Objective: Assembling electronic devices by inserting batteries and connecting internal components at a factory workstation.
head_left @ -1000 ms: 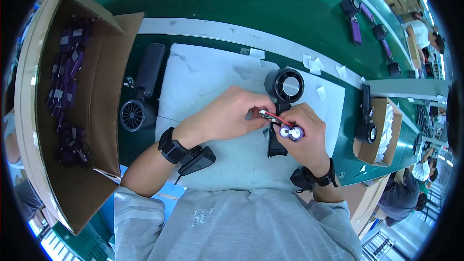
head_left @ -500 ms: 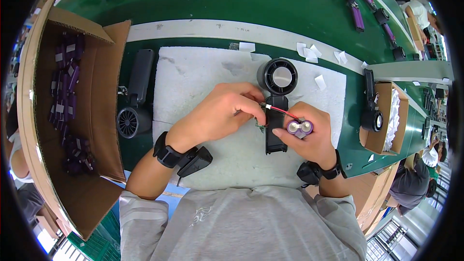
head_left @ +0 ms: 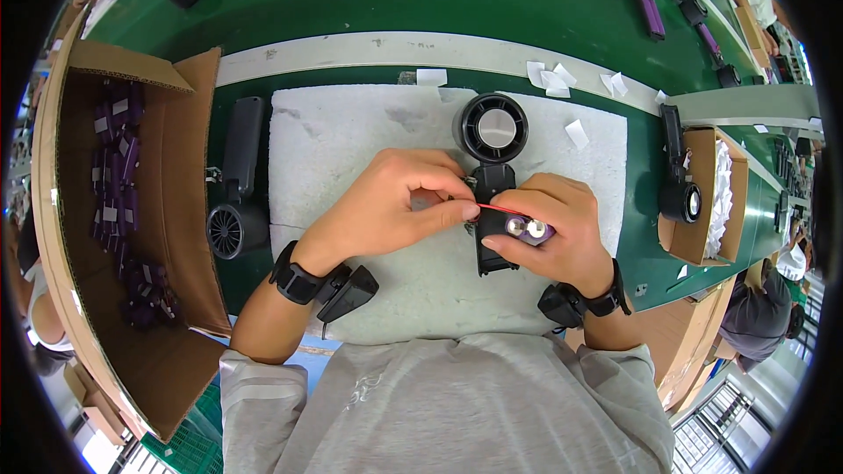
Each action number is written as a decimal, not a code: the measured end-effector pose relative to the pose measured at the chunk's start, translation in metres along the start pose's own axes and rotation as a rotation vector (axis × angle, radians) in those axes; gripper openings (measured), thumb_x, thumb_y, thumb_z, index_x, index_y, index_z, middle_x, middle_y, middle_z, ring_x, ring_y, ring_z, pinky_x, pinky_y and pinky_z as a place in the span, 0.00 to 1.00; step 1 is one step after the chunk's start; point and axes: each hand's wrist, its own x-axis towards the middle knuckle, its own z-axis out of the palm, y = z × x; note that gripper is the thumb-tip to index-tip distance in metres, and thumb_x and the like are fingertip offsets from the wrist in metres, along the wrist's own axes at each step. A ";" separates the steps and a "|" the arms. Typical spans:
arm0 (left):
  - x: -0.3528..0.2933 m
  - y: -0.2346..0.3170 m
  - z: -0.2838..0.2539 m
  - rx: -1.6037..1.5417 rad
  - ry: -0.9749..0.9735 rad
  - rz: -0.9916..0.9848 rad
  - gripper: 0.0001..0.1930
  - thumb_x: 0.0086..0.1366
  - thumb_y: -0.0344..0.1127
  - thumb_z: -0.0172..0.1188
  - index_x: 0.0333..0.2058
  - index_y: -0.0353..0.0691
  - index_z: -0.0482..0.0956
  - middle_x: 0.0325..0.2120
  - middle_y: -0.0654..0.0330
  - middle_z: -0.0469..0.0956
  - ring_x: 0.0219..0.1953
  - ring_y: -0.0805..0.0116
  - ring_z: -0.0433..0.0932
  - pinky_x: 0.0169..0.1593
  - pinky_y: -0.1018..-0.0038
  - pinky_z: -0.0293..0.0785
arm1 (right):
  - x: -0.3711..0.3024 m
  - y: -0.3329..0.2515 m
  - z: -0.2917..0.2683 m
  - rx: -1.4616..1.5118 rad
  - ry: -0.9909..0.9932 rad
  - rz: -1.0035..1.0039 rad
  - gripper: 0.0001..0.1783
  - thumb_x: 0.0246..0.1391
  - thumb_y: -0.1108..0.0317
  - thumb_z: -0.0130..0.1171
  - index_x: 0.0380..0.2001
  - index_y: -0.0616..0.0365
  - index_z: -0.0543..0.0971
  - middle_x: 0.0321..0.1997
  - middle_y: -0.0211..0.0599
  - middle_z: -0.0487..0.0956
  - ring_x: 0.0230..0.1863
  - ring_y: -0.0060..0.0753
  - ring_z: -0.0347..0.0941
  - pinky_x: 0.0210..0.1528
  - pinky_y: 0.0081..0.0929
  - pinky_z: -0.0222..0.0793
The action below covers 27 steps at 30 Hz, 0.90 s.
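Observation:
A black handheld fan (head_left: 492, 128) lies on the white foam pad, its round head away from me and its opened handle (head_left: 497, 261) pointing toward me. My right hand (head_left: 566, 221) grips a purple battery pack (head_left: 528, 228) over the handle, with its metal cell ends facing up. From the pack a red wire (head_left: 502, 209) runs left to my left hand (head_left: 408, 206), whose thumb and fingertips pinch it beside the handle. The white plug at the wire's end is hidden by those fingers. A bit of green circuit board (head_left: 470, 183) shows near the left fingertips.
At left, a cardboard box (head_left: 184, 211) holds many purple battery packs. Next to it lies another fan (head_left: 237, 224). A third fan (head_left: 680, 197) and a small box of white slips (head_left: 720, 202) are at right. More fans lie beyond the pale rail (head_left: 351, 46).
The left fingers have closed on the wire's end, covering the white plug. The battery pack has shifted slightly left and turned over the handle. The whole view has moved a little.

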 end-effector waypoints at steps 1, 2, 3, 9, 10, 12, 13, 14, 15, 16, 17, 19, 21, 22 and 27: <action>0.000 0.000 0.000 0.000 -0.006 -0.001 0.03 0.56 0.24 0.63 0.31 0.33 0.81 0.26 0.59 0.77 0.27 0.69 0.77 0.31 0.76 0.73 | 0.002 -0.001 -0.002 -0.030 -0.020 -0.001 0.14 0.37 0.69 0.74 0.31 0.56 0.82 0.23 0.33 0.75 0.19 0.31 0.69 0.22 0.25 0.63; -0.001 0.000 0.001 -0.039 0.013 -0.038 0.03 0.57 0.24 0.63 0.31 0.33 0.81 0.27 0.59 0.77 0.28 0.70 0.77 0.32 0.76 0.74 | 0.002 -0.002 -0.003 -0.060 -0.041 -0.002 0.13 0.38 0.69 0.73 0.30 0.56 0.83 0.22 0.33 0.75 0.19 0.30 0.69 0.21 0.25 0.63; -0.001 0.001 0.002 -0.078 0.032 -0.074 0.03 0.57 0.25 0.64 0.31 0.33 0.81 0.27 0.59 0.77 0.29 0.71 0.78 0.32 0.77 0.75 | 0.000 -0.002 -0.002 -0.060 -0.037 0.001 0.13 0.38 0.69 0.73 0.30 0.56 0.83 0.22 0.33 0.75 0.19 0.30 0.69 0.21 0.25 0.63; -0.002 0.000 0.004 -0.097 0.089 -0.070 0.03 0.56 0.24 0.65 0.30 0.32 0.81 0.27 0.59 0.78 0.31 0.72 0.78 0.36 0.78 0.77 | -0.005 -0.011 0.010 -0.031 0.006 0.170 0.07 0.44 0.74 0.68 0.31 0.59 0.84 0.24 0.33 0.74 0.20 0.28 0.69 0.20 0.22 0.61; -0.002 0.001 0.004 -0.101 0.084 -0.069 0.04 0.56 0.23 0.65 0.31 0.33 0.81 0.28 0.59 0.78 0.32 0.73 0.78 0.36 0.78 0.77 | -0.004 -0.012 0.011 -0.012 0.020 0.198 0.07 0.45 0.75 0.68 0.31 0.59 0.84 0.24 0.34 0.74 0.20 0.27 0.69 0.20 0.21 0.61; -0.001 0.001 0.003 -0.109 0.072 -0.066 0.06 0.55 0.21 0.65 0.33 0.34 0.81 0.31 0.60 0.78 0.33 0.74 0.78 0.38 0.78 0.78 | -0.005 -0.013 0.014 -0.011 0.036 0.202 0.06 0.45 0.75 0.67 0.31 0.60 0.84 0.24 0.34 0.74 0.20 0.27 0.69 0.20 0.22 0.61; -0.001 0.000 0.003 -0.108 0.069 -0.065 0.06 0.55 0.21 0.65 0.33 0.34 0.81 0.31 0.60 0.78 0.33 0.74 0.78 0.38 0.78 0.78 | -0.005 -0.013 0.015 -0.010 0.051 0.206 0.06 0.46 0.75 0.67 0.31 0.60 0.84 0.25 0.34 0.74 0.20 0.27 0.69 0.20 0.22 0.61; -0.002 -0.001 0.002 -0.161 0.053 -0.088 0.07 0.55 0.21 0.65 0.34 0.34 0.81 0.32 0.60 0.78 0.34 0.74 0.78 0.39 0.78 0.77 | -0.006 -0.013 0.015 -0.010 0.067 0.211 0.06 0.46 0.76 0.67 0.31 0.60 0.84 0.25 0.35 0.74 0.20 0.27 0.69 0.20 0.22 0.61; -0.002 -0.004 0.002 -0.214 0.037 -0.112 0.08 0.55 0.20 0.65 0.35 0.34 0.81 0.33 0.61 0.78 0.36 0.74 0.78 0.41 0.78 0.77 | -0.007 -0.012 0.014 -0.012 0.071 0.213 0.06 0.46 0.76 0.67 0.31 0.60 0.84 0.25 0.35 0.74 0.20 0.27 0.69 0.20 0.22 0.61; -0.002 -0.005 0.001 -0.267 0.020 -0.136 0.10 0.55 0.19 0.65 0.36 0.35 0.80 0.35 0.61 0.78 0.37 0.75 0.78 0.42 0.78 0.77 | -0.007 -0.011 0.013 0.016 0.052 0.208 0.06 0.46 0.76 0.67 0.31 0.60 0.84 0.25 0.35 0.74 0.20 0.27 0.68 0.20 0.22 0.61; -0.002 -0.005 -0.001 -0.267 0.016 -0.135 0.10 0.55 0.19 0.65 0.36 0.35 0.80 0.35 0.61 0.78 0.37 0.75 0.78 0.42 0.78 0.77 | -0.006 -0.009 0.012 0.045 0.033 0.202 0.06 0.46 0.76 0.67 0.31 0.60 0.84 0.25 0.35 0.74 0.20 0.27 0.68 0.20 0.22 0.60; -0.002 -0.004 -0.004 -0.318 -0.037 -0.181 0.12 0.55 0.17 0.64 0.38 0.35 0.79 0.37 0.63 0.77 0.38 0.76 0.77 0.45 0.77 0.77 | -0.007 -0.008 0.009 0.072 0.017 0.197 0.06 0.45 0.76 0.67 0.31 0.60 0.84 0.25 0.35 0.74 0.20 0.27 0.68 0.20 0.22 0.60; -0.002 -0.003 -0.004 -0.345 -0.062 -0.206 0.14 0.55 0.16 0.63 0.40 0.36 0.79 0.38 0.63 0.77 0.39 0.76 0.77 0.46 0.77 0.76 | -0.007 -0.009 0.006 0.068 -0.030 0.203 0.06 0.45 0.76 0.67 0.30 0.60 0.84 0.25 0.34 0.75 0.19 0.26 0.68 0.20 0.22 0.60; -0.002 -0.003 -0.004 -0.360 -0.062 -0.211 0.14 0.55 0.16 0.63 0.40 0.35 0.79 0.38 0.64 0.77 0.40 0.76 0.77 0.46 0.77 0.76 | -0.007 -0.010 0.005 0.066 -0.055 0.205 0.06 0.45 0.76 0.67 0.30 0.60 0.84 0.25 0.34 0.75 0.19 0.26 0.68 0.19 0.22 0.60; -0.002 -0.003 -0.005 -0.399 -0.060 -0.243 0.16 0.55 0.16 0.62 0.43 0.36 0.78 0.39 0.64 0.77 0.41 0.77 0.78 0.48 0.77 0.76 | -0.007 -0.011 0.004 0.075 -0.075 0.235 0.06 0.44 0.76 0.67 0.29 0.61 0.84 0.25 0.34 0.75 0.19 0.26 0.68 0.19 0.22 0.60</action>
